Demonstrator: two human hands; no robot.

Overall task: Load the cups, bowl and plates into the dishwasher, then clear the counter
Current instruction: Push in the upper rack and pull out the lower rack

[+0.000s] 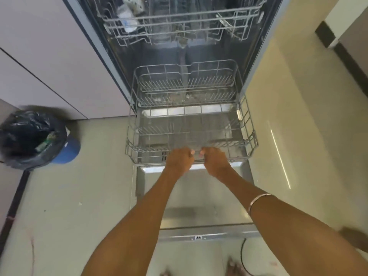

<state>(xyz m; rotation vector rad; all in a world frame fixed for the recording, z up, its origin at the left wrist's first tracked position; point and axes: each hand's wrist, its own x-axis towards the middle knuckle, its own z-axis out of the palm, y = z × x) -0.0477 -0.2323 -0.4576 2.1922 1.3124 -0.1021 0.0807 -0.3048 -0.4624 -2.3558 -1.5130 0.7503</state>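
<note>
Here, my hands: my left hand [180, 160] and right hand [215, 161] both curl over the front rim of the lower rack [191, 134], gripping it.
Lower rack: partly out over the open dishwasher door [199, 196], holding no dishes.
Upper rack [179, 20]: a white cup [127, 16] at its left.
Floor: lined bin [31, 138] to my left.

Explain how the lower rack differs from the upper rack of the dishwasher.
The lower rack is pulled out over the open door and looks empty, with both hands gripping its front rim. The upper rack sits higher, unheld, and holds some whitish items. Both are grey wire.
</note>
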